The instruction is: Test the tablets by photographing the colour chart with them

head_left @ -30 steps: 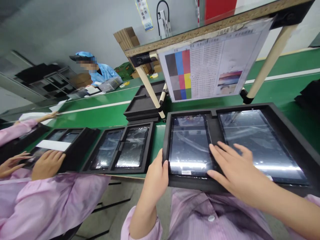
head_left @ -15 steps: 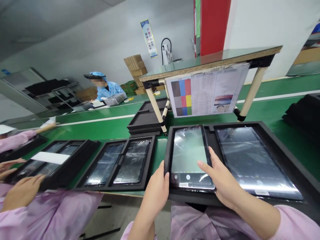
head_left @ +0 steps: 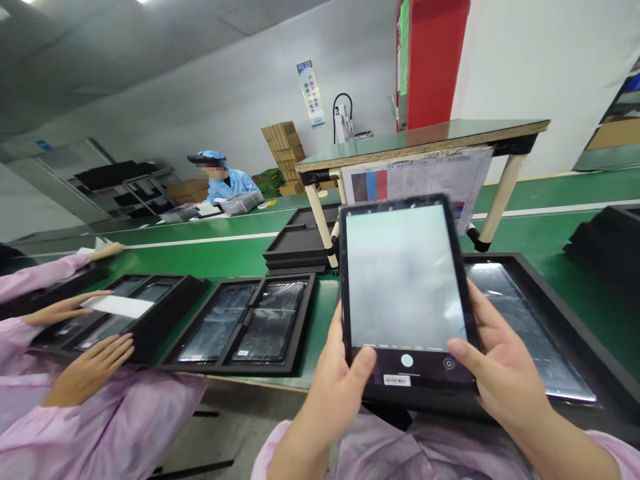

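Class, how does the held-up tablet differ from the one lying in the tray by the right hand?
The held tablet is raised between left hand and right hand; the tray tablet lies in the black tray. The held tablet's screen glows pale; the tray tablet's looks dark with glare. Both are flat.

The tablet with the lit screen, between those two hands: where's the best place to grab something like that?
Probably by the lower part of its two long edges, one hand from each side. The tablet is a thin, flat slab with no visible handle, and an edge grip leaves most of its front uncovered. The left hand and right hand hold it so, thumbs over the front.
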Motion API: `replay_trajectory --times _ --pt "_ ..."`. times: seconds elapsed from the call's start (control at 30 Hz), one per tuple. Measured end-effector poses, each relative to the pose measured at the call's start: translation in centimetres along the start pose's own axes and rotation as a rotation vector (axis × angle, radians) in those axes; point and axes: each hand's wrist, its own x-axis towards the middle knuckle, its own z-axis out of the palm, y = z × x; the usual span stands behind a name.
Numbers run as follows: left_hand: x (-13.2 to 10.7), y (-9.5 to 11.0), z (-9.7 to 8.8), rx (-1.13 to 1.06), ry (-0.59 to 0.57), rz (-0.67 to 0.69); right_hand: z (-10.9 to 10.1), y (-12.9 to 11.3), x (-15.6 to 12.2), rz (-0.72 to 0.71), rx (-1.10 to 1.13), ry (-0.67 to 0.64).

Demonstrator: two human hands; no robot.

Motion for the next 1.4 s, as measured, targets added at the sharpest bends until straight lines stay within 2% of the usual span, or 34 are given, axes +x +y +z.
replay_trajectory --times 0.03,0.1,0.17,0.23,0.3,0.37,0.6,0.8,0.9,1.13,1.3,1.4 --pt "0.1 0.7 0.7 -0.011 0.041 0.056 -0.3 0.0 0.0 -0.025 0.033 0.004" --pt "0.3 1.2 2.1 0.047 0.194 0.157 -0.6 0.1 0.3 0.004 0.108 0.0" --pt "0.7 0.7 3.1 0.137 0.318 0.261 -0.8 0.0 0.9 0.133 0.162 -0.041" --pt "1.1 -0.3 3.7 0.22 0.36 0.344 -0.7 -0.5 1.4 0.252 0.171 -0.05" --pt "1.4 -1.1 3.9 0.29 0.355 0.379 -0.3 -1.0 1.8 0.283 0.151 -0.023" --pt "1.5 -1.5 4.1 0.346 0.337 0.37 0.1 -1.3 2.0 0.25 0.126 0.023" --pt "0.9 -0.8 4.3 0.512 0.282 0.276 0.5 -1.0 2.3 0.258 0.191 0.022" --pt "0.9 -0.8 4.5 0.53 0.288 0.246 0.3 -1.4 2.2 0.247 0.15 0.022" --pt "0.9 -0.8 4.6 0.56 0.294 0.258 0.2 -1.0 2.3 0.204 0.198 -0.013" --pt "0.8 -0.7 4.4 0.611 0.301 0.294 -0.4 0.1 2.9 0.07 0.307 -0.198" --pt "0.8 -1.4 4.5 0.505 0.319 0.304 -0.6 0.3 2.8 0.055 0.33 -0.204" --pt "1.1 -1.8 4.0 0.165 0.269 0.262 -0.8 1.1 2.7 0.067 0.349 -0.221"
